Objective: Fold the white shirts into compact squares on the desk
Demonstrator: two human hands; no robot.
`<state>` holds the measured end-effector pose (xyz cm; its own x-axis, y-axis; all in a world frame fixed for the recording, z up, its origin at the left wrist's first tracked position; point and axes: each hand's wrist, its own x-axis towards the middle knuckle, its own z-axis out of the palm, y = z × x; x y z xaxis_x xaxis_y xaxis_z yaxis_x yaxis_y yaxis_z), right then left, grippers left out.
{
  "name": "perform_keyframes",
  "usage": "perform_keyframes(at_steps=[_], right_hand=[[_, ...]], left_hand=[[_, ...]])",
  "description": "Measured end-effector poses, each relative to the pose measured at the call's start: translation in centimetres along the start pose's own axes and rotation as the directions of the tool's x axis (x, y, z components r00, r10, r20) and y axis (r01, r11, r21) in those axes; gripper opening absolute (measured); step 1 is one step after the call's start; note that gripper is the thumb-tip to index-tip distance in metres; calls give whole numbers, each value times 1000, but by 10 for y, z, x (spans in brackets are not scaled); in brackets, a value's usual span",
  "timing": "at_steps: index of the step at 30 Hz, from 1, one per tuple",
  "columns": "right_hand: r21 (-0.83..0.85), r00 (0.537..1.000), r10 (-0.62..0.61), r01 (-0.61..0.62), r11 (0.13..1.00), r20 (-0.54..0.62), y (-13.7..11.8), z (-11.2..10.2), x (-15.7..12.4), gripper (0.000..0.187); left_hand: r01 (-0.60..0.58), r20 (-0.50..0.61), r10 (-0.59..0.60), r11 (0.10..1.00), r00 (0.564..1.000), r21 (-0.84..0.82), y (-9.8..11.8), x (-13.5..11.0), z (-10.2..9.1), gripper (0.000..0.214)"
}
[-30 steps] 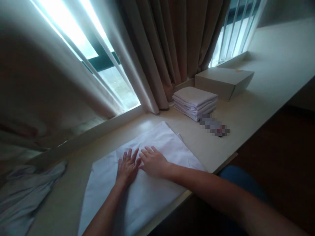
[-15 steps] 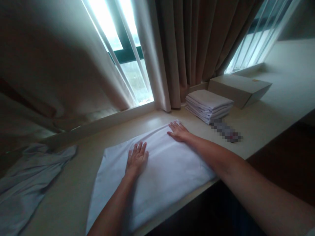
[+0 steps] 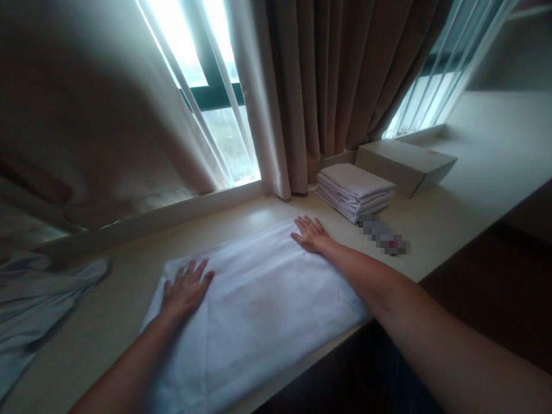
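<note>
A flat white cloth [image 3: 263, 299] lies spread on the pale counter [image 3: 103, 299], reaching close to its front edge. My left hand [image 3: 185, 289] rests palm down on the cloth near its far left corner, fingers spread. Over by the far right corner, my right hand [image 3: 310, 233] also lies flat on it with fingers apart. Neither hand grips anything. Light creases run across the cloth between them.
To the right stands a stack of folded white cloths [image 3: 356, 187], with a blurred-out object [image 3: 383, 234] in front and a box [image 3: 405, 164] behind. Crumpled cloth [image 3: 43, 305] lies at the left. Curtains [image 3: 297, 92] hang along the counter's back.
My left hand has slid left across the cloth toward its far left corner, and the creases there look smoother. My right hand stays in about the same place. The view has shifted slightly.
</note>
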<state>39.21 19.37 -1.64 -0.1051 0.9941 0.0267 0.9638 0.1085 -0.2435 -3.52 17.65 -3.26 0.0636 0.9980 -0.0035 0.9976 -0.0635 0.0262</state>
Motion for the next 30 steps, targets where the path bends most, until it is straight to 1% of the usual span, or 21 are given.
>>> perform_keyframes(at_steps=[2, 3, 4, 6, 8, 11, 17, 19, 21, 23, 25, 26, 28, 29, 30], right_hand=[[-9, 1000, -3, 3, 1000, 11, 1, -1, 1, 73], [-15, 1000, -4, 5, 1000, 16, 1, -1, 1, 73], [-22, 1000, -5, 5, 1000, 21, 1, -2, 1, 72], [-33, 1000, -2, 3, 999, 28, 0, -2, 1, 72], [-42, 999, 3, -2, 999, 38, 0, -3, 1, 72], [-51, 999, 5, -3, 999, 39, -1, -3, 1, 70], [-57, 999, 15, -12, 998, 47, -3, -1, 2, 71], [-58, 999, 14, -11, 998, 46, -4, -1, 1, 70], [-57, 999, 17, -16, 998, 33, -7, -2, 0, 69], [-66, 999, 23, -24, 998, -27, -11, -6, -3, 67], [-87, 993, 1, -11, 996, -121, -17, -12, -7, 65], [-97, 987, -22, 6, 995, -160, -20, -17, -10, 63], [-101, 978, -73, 53, 993, -196, -29, -28, -20, 57], [-92, 974, -95, 77, 993, -206, -34, -34, -29, 55], [-80, 968, -121, 105, 991, -219, -38, -41, -42, 54]], left_hand=[[77, -29, -77, 997, 997, 13, -36, 4, 6, 69], [74, -36, -73, 997, 997, 15, -50, 5, 9, 69], [72, -42, -71, 997, 997, 19, -60, 5, 12, 69], [64, -34, -63, 998, 997, 26, -71, 6, 16, 69], [69, -42, -68, 997, 997, 31, -72, 7, 17, 69], [69, -81, -66, 997, 994, 25, -67, 6, 17, 71], [111, -105, -110, 994, 988, -4, -57, 1, 12, 73], [118, -98, -119, 993, 988, -17, -54, 1, 10, 73], [140, -60, -142, 989, 988, -37, -51, 2, 5, 75], [156, -53, -158, 986, 986, -52, -48, 0, -2, 76], [145, -118, -150, 988, 982, -54, -47, -12, -12, 78], [127, -172, -134, 990, 976, -55, -47, -23, -16, 78], [43, -255, -57, 997, 965, -57, -49, -60, -22, 78], [-18, -268, 2, 998, 964, -59, -51, -85, -21, 78], [-99, -247, 82, 994, 966, -56, -54, -113, -19, 79]])
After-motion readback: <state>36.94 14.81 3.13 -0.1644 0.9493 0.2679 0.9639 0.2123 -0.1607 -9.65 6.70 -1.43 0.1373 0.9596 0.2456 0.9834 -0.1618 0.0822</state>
